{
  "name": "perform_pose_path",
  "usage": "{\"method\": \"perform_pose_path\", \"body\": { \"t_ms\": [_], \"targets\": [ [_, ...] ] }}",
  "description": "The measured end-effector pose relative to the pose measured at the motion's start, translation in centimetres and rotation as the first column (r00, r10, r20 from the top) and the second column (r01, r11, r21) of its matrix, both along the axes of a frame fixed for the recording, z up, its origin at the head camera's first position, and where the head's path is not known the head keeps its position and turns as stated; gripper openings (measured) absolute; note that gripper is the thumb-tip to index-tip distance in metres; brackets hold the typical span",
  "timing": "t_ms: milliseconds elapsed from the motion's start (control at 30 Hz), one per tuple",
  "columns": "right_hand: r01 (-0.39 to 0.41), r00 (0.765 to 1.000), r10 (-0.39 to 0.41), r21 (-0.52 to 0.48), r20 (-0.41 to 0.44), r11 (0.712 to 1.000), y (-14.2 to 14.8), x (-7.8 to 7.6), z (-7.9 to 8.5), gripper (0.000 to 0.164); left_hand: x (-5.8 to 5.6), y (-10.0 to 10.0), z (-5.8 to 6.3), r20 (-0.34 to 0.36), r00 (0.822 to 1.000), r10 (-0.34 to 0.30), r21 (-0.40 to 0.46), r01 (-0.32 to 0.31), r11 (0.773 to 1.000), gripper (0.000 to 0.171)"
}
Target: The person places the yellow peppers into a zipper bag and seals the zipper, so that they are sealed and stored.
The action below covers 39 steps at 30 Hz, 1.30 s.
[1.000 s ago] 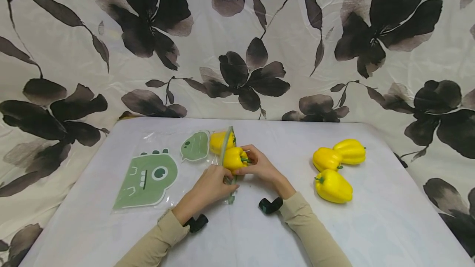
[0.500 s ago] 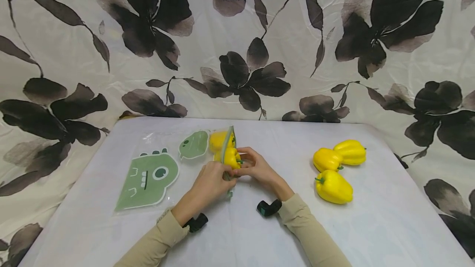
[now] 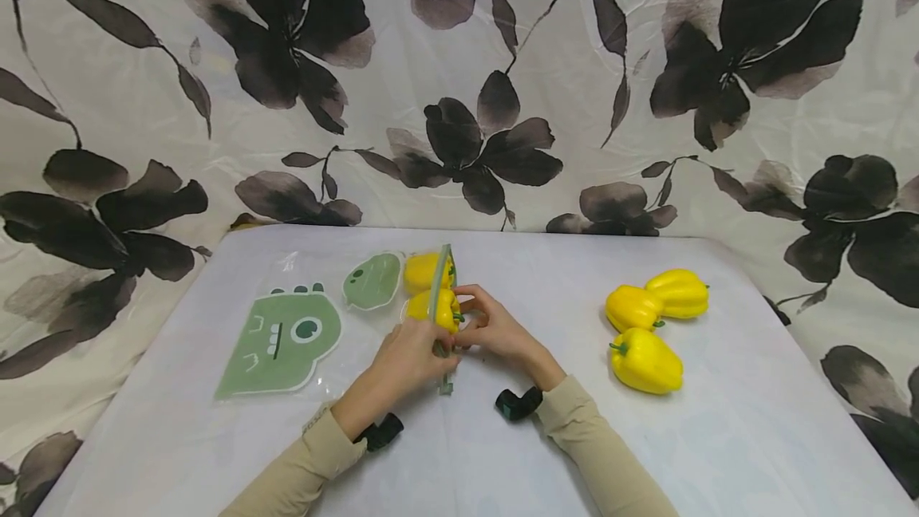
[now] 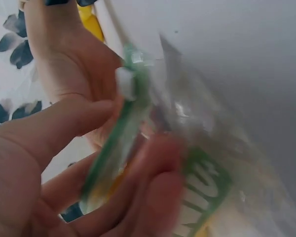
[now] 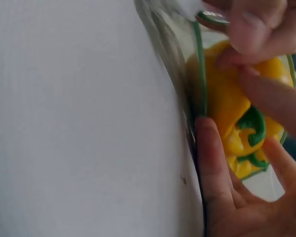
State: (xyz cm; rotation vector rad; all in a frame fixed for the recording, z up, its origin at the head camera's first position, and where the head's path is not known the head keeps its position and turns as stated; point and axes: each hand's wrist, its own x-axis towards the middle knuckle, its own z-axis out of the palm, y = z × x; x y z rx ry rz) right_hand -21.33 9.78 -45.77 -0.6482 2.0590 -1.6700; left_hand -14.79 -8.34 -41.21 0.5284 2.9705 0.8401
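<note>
A clear zip bag [image 3: 283, 345] with green cartoon prints lies on its side, its green-edged mouth facing right. My left hand [image 3: 409, 361] pinches the near edge of that mouth; the green strip [image 4: 111, 140] runs between thumb and fingers in the left wrist view. Just inside the opening sits a yellow bell pepper [image 3: 434, 308], stem outward, beside another yellow bell pepper [image 3: 422, 271] farther back. My right hand [image 3: 502, 333] is at the mouth, its extended fingers touching the pepper's stem end. In the right wrist view, one fingertip [image 5: 207, 136] lies along the bag's lower edge.
Three more yellow bell peppers [image 3: 646, 361] lie grouped on the right of the white-covered table [image 3: 754, 421]. A floral cloth [image 3: 459, 38] hangs behind the table. Each wrist carries a small black camera [image 3: 518, 404].
The nearer bell pepper has moved left, deeper into the bag's mouth, with the right hand following it. The left hand stays at the bag's edge, and the printed bag has shifted slightly.
</note>
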Motion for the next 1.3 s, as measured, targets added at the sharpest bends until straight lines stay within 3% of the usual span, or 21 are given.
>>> {"method": "perform_pose_path", "body": {
  "t_ms": [100,233,533,1000,1100,1167,1300],
  "targets": [
    [-0.027,1.0,0.027,-0.026,0.016,0.999,0.3,-0.2,0.0,0.07,0.2,0.1,-0.2,0.057,0.998,-0.017,-0.004,0.017,1.0,0.015],
    [-0.025,0.999,0.027,-0.052,0.041,0.998,0.4,-0.1,0.0,0.07,0.3,0.3,-0.3,0.071,0.997,-0.034,0.002,0.034,0.999,0.014],
    [0.042,0.998,-0.042,0.002,-0.045,0.999,-0.6,0.8,0.7,0.065,0.2,0.3,-0.2,0.043,0.997,-0.071,0.007,0.071,0.997,0.014],
    [0.007,0.998,-0.004,0.041,-0.068,0.999,-0.6,0.7,0.8,0.069,0.0,0.3,-0.4,0.018,0.998,-0.06,0.019,0.059,0.998,0.015],
    [-0.004,0.998,0.01,0.093,-0.068,0.996,-0.5,0.8,1.4,0.071,0.0,0.2,-0.4,0.02,0.998,-0.063,0.022,0.062,0.998,0.014],
    [0.005,0.995,0.013,0.178,-0.096,0.984,-0.2,1.2,2.5,0.071,0.0,0.2,-0.4,0.031,0.998,-0.058,0.026,0.057,0.998,0.014],
    [0.055,0.967,0.048,0.384,-0.252,0.922,1.9,2.5,6.0,0.064,0.1,0.3,-0.4,0.064,0.997,-0.041,0.019,0.04,0.999,0.015]
  ]
}}
